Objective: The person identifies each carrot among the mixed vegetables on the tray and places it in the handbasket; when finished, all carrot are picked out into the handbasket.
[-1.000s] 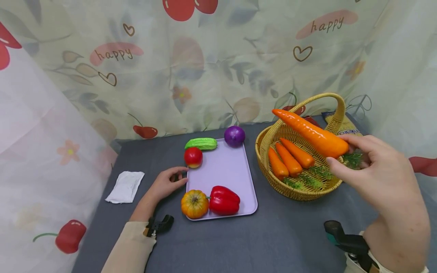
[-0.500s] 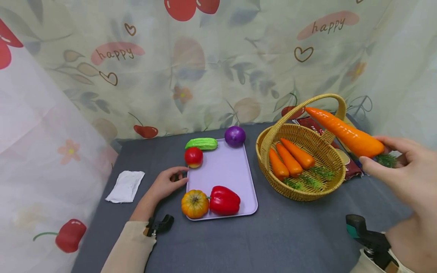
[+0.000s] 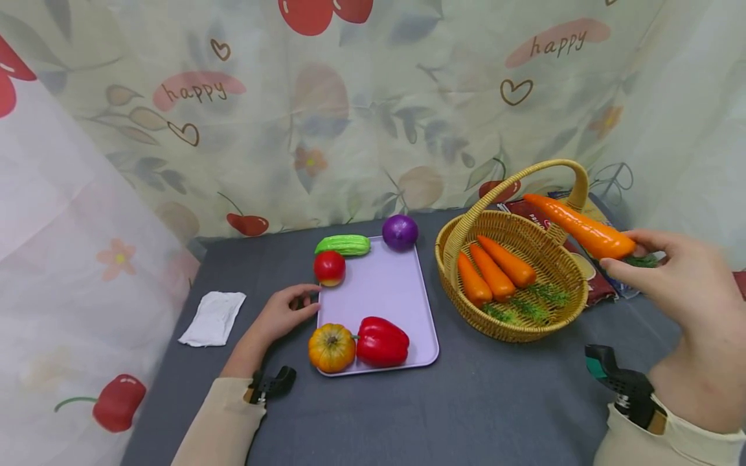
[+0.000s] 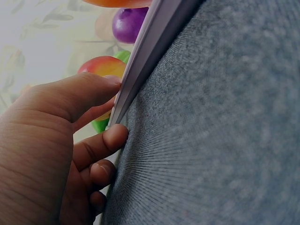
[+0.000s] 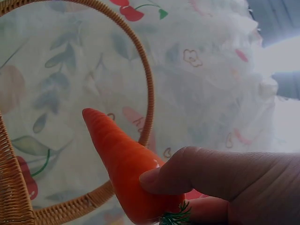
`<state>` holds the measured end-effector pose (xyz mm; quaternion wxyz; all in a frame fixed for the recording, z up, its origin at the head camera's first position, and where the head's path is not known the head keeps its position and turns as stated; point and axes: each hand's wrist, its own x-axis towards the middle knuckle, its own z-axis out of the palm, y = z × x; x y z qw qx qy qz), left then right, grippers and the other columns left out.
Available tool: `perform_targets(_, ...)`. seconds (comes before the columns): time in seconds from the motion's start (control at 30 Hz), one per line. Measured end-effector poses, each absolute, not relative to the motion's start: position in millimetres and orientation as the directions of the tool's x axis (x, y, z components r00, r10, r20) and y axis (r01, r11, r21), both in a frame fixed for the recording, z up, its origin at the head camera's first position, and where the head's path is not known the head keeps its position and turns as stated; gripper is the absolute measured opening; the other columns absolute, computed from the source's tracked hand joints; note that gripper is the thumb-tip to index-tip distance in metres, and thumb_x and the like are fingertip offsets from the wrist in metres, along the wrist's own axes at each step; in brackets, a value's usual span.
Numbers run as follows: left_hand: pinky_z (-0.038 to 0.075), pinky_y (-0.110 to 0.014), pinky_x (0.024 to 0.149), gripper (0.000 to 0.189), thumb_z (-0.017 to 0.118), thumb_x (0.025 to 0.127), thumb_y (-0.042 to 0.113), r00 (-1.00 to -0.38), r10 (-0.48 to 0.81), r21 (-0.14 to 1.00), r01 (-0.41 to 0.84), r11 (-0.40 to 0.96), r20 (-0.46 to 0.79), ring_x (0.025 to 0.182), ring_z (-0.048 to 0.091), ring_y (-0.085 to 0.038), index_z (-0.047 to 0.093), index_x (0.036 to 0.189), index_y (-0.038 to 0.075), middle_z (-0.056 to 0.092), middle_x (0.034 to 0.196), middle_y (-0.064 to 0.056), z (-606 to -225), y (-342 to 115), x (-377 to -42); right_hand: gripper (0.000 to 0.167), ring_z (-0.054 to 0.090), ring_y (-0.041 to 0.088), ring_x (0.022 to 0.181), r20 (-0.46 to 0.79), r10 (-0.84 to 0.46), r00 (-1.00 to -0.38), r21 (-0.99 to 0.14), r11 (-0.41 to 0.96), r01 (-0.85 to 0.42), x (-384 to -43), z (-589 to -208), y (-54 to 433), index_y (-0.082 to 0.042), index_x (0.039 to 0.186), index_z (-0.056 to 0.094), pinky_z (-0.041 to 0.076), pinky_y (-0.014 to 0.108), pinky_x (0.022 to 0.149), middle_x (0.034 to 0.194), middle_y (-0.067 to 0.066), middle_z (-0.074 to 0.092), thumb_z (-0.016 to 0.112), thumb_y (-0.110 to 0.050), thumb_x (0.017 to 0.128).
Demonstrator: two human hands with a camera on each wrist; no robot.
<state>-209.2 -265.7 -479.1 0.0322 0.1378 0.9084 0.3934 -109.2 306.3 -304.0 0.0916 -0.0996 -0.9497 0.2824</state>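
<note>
My right hand (image 3: 682,285) grips an orange carrot (image 3: 583,228) at its thick leafy end, thumb on one side and fingers on the other. The carrot's tip points up and left, beside the handle of the wicker basket (image 3: 513,333). In the right wrist view, the thumb presses on the carrot (image 5: 124,164) near its green leaves. My left hand (image 3: 285,314) has its relaxed fingertips at the left edge of the lilac tray (image 3: 379,291). In the left wrist view, the thumb touches the tray's rim (image 4: 133,79).
Inside the basket lie 3 carrots (image 3: 495,275). Around the tray sit a red apple (image 3: 329,268), green cucumber (image 3: 342,244), purple onion (image 3: 399,232), small pumpkin (image 3: 331,347) and red bell pepper (image 3: 383,342). Packets (image 3: 591,278) lie behind the basket; a white cloth (image 3: 212,318) lies left.
My right hand has carried the carrot rightward from above the basket to its right side, then slightly back left and lower. My left hand has stayed at the tray's edge.
</note>
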Motion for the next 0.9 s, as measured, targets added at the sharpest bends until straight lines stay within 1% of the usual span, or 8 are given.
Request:
perform_targets(0.07,0.042,-0.032,0.067,0.036,0.075,0.095,0.031,-0.959,0.277,0.724,0.227,0.651,0.051,0.080,0.053,-0.024,0.068,0.129,0.021,0.059,0.092,-0.002,-478.9,-265.3,-209.1,0.068,0.045,0.035,0.087,0.076,0.230,-0.970,-0.562,0.814,0.149,-116.8,-307.2,307.8,0.011,0.141,0.049,0.040,0.036,0.059,0.122,0.028,0.050,0.068,-0.038,0.098)
perform_targets(0.23,0.042,-0.031,0.067,0.036,0.075,0.095,0.031,-0.960,0.276,0.722,0.229,0.653,0.055,0.080,0.052,-0.023,0.068,0.129,0.021,0.059,0.092,-0.001,-478.8,-264.5,-209.7,0.071,0.047,0.035,0.089,0.024,0.186,-0.982,-0.565,0.813,0.140,-135.4,-319.7,310.9,0.011,0.141,0.049,0.042,0.037,0.060,0.119,0.027,0.051,0.067,-0.042,0.098)
perform_targets(0.37,0.041,-0.031,0.067,0.038,0.076,0.095,0.031,-0.959,0.275,0.719,0.232,0.655,0.059,0.079,0.051,-0.022,0.068,0.129,0.019,0.059,0.092,-0.001,-478.7,-264.1,-210.3,0.069,0.054,0.035,0.086,0.001,0.137,-0.991,-0.570,0.814,0.112,-149.3,-330.2,313.0,0.010,0.137,0.051,0.045,0.036,0.060,0.112,0.026,0.058,0.068,-0.044,0.097)
perform_targets(0.47,0.041,-0.031,0.067,0.038,0.076,0.094,0.030,-0.960,0.273,0.719,0.229,0.656,0.057,0.079,0.051,-0.022,0.068,0.129,0.018,0.059,0.092,-0.002,-478.5,-263.8,-210.4,0.076,0.059,0.036,0.085,-0.041,0.121,-0.992,-0.585,0.801,0.122,-157.6,-337.0,313.4,0.011,0.139,0.049,0.049,0.036,0.061,0.114,0.029,0.060,0.070,-0.047,0.095)
perform_targets(0.57,0.041,-0.032,0.067,0.037,0.076,0.095,0.030,-0.961,0.270,0.722,0.222,0.655,0.051,0.079,0.051,-0.022,0.068,0.129,0.019,0.059,0.092,-0.001,-478.6,-263.8,-210.6,0.077,0.058,0.035,0.085,-0.071,0.123,-0.990,-0.570,0.809,0.142,-164.3,-343.8,312.2,0.012,0.138,0.050,0.050,0.035,0.060,0.116,0.030,0.059,0.070,-0.049,0.094)
perform_targets(0.67,0.041,-0.032,0.068,0.036,0.075,0.095,0.030,-0.962,0.269,0.722,0.220,0.656,0.049,0.080,0.052,-0.023,0.068,0.129,0.019,0.059,0.092,-0.002,-479.1,-263.3,-210.8,0.073,0.058,0.034,0.081,-0.101,0.119,-0.988,-0.558,0.815,0.155,-169.9,-350.4,311.2,0.011,0.135,0.053,0.050,0.037,0.059,0.115,0.029,0.056,0.070,-0.047,0.094)
perform_targets(0.73,0.042,-0.032,0.068,0.036,0.075,0.095,0.031,-0.962,0.267,0.722,0.219,0.657,0.049,0.079,0.052,-0.023,0.069,0.129,0.020,0.059,0.092,-0.001,-479.3,-262.9,-211.1,0.071,0.057,0.033,0.079,-0.108,0.114,-0.988,-0.540,0.827,0.155,-173.2,-354.1,310.2,0.011,0.132,0.055,0.049,0.036,0.058,0.113,0.029,0.056,0.071,-0.046,0.094)
perform_targets(0.9,0.042,-0.032,0.067,0.036,0.075,0.095,0.031,-0.961,0.273,0.715,0.225,0.662,0.050,0.079,0.052,-0.024,0.068,0.129,0.020,0.059,0.091,-0.002,-479.8,-263.0,-211.5,0.073,0.059,0.033,0.076,-0.136,0.118,-0.984,-0.513,0.841,0.171,-178.9,-360.7,305.8,0.013,0.134,0.054,0.050,0.038,0.057,0.114,0.032,0.060,0.072,-0.044,0.092)
